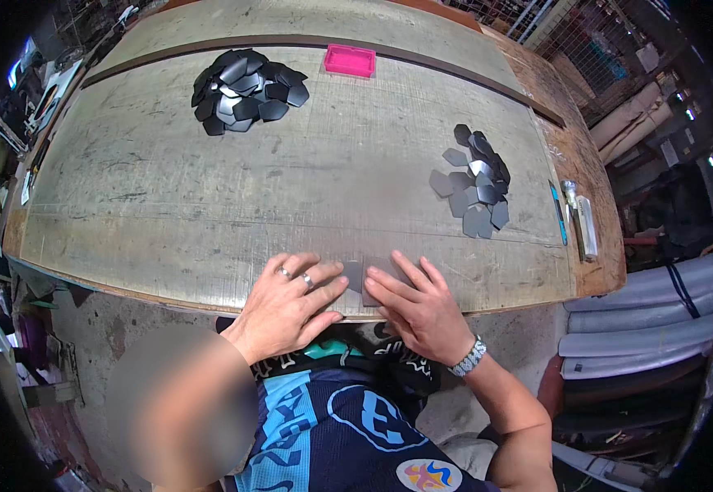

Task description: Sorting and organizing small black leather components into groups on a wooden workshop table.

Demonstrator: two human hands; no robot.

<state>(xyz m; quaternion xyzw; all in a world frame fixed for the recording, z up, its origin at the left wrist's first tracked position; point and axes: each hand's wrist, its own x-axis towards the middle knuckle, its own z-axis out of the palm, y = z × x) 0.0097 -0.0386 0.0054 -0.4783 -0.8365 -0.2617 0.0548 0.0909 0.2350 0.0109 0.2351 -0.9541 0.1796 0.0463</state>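
Note:
My left hand [298, 298], with two rings on its fingers, lies spread on the near edge of the worktable [147, 184]. Its fingertips reach the left edge of a flat grey polygonal piece [352, 275]; whether they press on it is unclear. Just right of that piece, my right hand [415, 307] rests its fingers over a flat dark brown-grey rectangular pad [371, 296], which they partly cover. To the right lies a loose spread of similar dark flat pieces [484, 192]. A larger heap of glossy black pieces [248, 92] sits at the back left.
A pink plastic tray [349, 60] stands by a long dark bar [436, 58] across the table's back. At the right edge lie a blue cutter knife [558, 212], a clear-wrapped block [586, 227] and a small bottle-like object [570, 192]. Wrapped rolls [645, 307] are stacked beyond.

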